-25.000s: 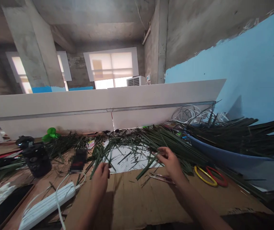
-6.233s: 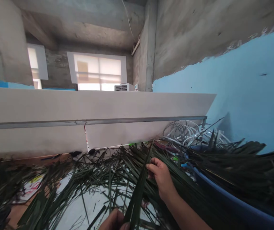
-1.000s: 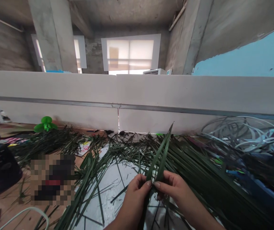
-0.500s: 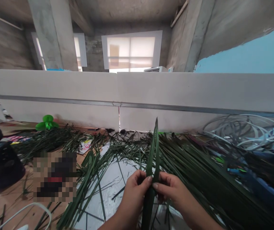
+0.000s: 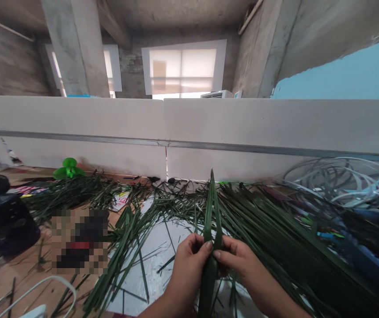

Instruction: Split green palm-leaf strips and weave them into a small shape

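Green palm blade (image 5: 211,207) stands upright, pinched between the fingertips of my left hand (image 5: 189,265) and right hand (image 5: 239,263), pressed together on it, with its lower end hanging below my grip above a white sheet (image 5: 154,260). Step in hand looks like working this one doubled blade; the next move calls for a steady pinch, since neither hand is free. Long palm strips (image 5: 269,229) fan out just right of my right hand toward a blue basin (image 5: 368,260), loose strips (image 5: 126,247) lie left, and a white partition (image 5: 242,128) runs behind.
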`<action>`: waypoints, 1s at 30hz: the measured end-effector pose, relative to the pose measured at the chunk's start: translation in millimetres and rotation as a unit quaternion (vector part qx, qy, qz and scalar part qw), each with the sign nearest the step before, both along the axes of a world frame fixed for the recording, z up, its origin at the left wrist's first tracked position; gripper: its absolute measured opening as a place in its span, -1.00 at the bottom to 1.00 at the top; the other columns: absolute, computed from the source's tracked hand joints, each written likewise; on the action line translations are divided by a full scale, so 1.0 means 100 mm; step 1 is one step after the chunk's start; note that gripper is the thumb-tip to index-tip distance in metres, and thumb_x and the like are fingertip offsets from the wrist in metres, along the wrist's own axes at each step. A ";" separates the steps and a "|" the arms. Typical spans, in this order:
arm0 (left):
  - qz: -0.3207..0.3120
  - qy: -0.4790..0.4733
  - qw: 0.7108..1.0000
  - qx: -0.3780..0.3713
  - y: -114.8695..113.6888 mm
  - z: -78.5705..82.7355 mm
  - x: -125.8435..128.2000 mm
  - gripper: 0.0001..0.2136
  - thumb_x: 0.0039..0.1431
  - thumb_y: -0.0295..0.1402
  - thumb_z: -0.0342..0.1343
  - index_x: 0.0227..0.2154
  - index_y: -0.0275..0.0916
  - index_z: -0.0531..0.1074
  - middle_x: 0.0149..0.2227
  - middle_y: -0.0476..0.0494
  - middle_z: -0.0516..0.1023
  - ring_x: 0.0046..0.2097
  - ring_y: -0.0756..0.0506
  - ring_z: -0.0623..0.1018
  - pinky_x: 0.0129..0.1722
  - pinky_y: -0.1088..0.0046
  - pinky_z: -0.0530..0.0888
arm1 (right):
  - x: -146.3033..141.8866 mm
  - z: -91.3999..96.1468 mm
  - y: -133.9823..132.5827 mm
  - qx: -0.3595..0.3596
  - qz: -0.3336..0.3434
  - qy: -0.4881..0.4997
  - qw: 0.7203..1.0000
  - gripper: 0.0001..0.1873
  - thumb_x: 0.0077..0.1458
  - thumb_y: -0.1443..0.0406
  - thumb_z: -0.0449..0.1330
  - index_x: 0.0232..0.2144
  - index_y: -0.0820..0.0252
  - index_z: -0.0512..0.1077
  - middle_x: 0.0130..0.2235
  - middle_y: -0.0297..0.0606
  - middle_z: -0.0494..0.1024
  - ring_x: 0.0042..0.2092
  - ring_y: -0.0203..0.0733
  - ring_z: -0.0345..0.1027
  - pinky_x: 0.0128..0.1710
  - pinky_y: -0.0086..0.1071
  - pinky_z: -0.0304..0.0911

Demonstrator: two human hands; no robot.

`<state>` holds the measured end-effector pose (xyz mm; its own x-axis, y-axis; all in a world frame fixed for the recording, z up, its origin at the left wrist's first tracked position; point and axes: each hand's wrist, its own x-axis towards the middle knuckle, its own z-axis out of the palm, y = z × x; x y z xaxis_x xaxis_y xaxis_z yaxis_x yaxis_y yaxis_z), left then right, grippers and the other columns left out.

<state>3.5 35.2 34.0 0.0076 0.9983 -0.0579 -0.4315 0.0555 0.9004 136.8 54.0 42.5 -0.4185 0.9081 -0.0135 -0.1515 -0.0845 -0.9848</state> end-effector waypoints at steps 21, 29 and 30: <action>0.089 0.092 0.991 0.035 0.03 0.00 -0.06 -0.68 -0.17 -0.13 0.37 -0.55 -0.26 0.44 -0.52 -0.08 0.52 -0.42 -0.09 0.45 -0.38 0.41 0.38 | -0.03 -0.17 -0.01 -0.004 -0.012 -0.014 1.000 -0.58 -0.12 0.01 0.43 -0.42 0.24 0.51 -0.50 -0.39 0.44 -0.54 -0.36 0.26 -0.53 -0.46 0.20; 0.050 0.075 0.996 0.018 0.06 -0.04 -0.06 -0.62 -0.23 -0.07 0.39 -0.54 -0.27 0.43 -0.55 -0.01 0.45 -0.48 -0.03 0.37 -0.47 0.46 0.30 | 0.01 -0.13 0.01 0.015 -0.033 -0.041 0.999 -0.66 -0.09 0.08 0.38 -0.53 0.21 0.41 -0.55 -0.45 0.34 -0.52 -0.34 0.20 -0.53 -0.47 0.16; 0.044 0.071 0.996 0.016 0.07 -0.05 -0.05 -0.61 -0.25 -0.06 0.40 -0.55 -0.27 0.43 -0.56 0.00 0.44 -0.49 -0.02 0.36 -0.48 0.46 0.29 | 0.01 -0.13 0.01 0.015 -0.036 -0.040 0.998 -0.67 -0.09 0.09 0.37 -0.53 0.20 0.40 -0.55 -0.45 0.33 -0.51 -0.34 0.19 -0.53 -0.47 0.14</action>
<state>-2.0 41.8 29.2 -0.0854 0.9962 -0.0194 -0.3013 -0.0072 0.9535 137.5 55.2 29.8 -0.3504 0.9365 -0.0160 -0.0762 -0.0455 -0.9961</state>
